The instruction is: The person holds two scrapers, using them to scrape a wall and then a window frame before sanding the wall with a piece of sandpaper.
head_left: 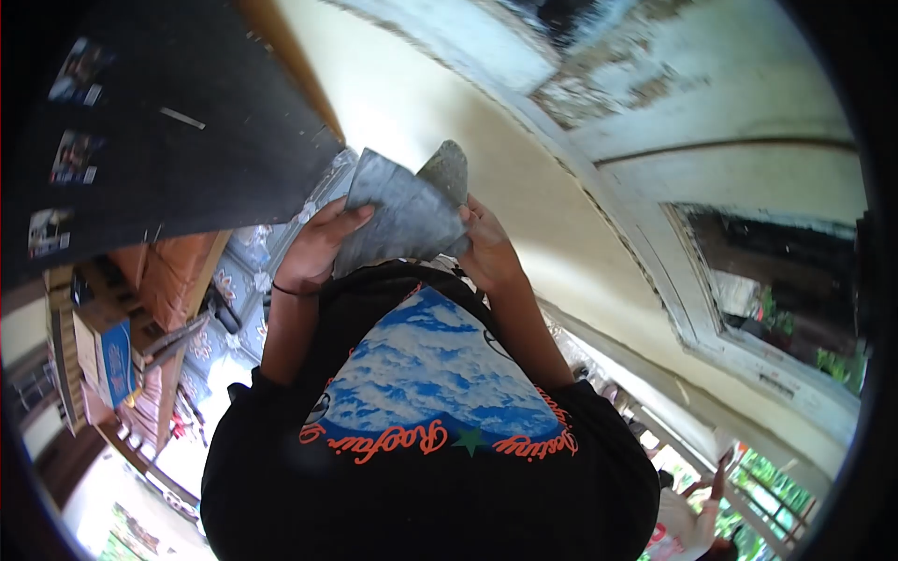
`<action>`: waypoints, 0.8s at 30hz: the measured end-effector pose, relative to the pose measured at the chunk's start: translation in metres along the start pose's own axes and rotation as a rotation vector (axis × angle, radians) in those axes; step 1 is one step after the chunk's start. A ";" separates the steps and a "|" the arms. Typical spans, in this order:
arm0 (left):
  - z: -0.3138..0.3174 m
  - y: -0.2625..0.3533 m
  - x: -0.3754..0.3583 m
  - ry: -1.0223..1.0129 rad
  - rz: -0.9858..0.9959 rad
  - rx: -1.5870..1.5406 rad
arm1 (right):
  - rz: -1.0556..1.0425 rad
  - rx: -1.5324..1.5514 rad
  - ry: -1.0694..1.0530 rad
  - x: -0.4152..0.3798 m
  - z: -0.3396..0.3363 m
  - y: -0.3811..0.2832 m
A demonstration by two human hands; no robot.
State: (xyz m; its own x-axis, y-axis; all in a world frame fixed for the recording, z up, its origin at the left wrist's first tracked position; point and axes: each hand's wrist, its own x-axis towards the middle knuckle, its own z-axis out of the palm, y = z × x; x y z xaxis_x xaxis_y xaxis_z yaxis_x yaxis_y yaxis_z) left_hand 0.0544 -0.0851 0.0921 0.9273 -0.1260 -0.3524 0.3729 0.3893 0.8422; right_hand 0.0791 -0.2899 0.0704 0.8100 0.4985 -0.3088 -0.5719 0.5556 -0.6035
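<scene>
In front of my chest, both hands hold a bent grey sheet (pixel 398 208) with a dull, streaked surface. My left hand (pixel 321 238) is closed on its left edge, thumb lying over the near face. On the opposite side, my right hand (pixel 488 245) pinches the sheet's right edge. A rounded, speckled grey-green piece (pixel 447 170) sticks up behind the sheet, just above my right fingers. Its lower part is hidden by the sheet.
A dark board (pixel 201 122) with stickers stands at upper left beside a cream wall (pixel 402 84). A blue-sided carton (pixel 114 360) is among orange-brown furniture at left. A weathered window frame (pixel 697 280) is at right; another person (pixel 687 514) is at lower right.
</scene>
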 end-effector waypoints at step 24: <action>0.119 -0.088 0.027 0.028 -0.278 0.124 | -0.023 0.530 1.066 -0.260 -0.378 0.037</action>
State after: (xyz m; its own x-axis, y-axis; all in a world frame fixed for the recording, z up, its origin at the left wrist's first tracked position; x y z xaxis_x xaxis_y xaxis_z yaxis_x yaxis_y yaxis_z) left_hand 0.0507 -0.2314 0.0571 0.7888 -0.1864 -0.5857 0.6146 0.2285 0.7550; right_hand -0.1044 -0.6505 -0.1497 0.3764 -0.1807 -0.9087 -0.3352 0.8878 -0.3154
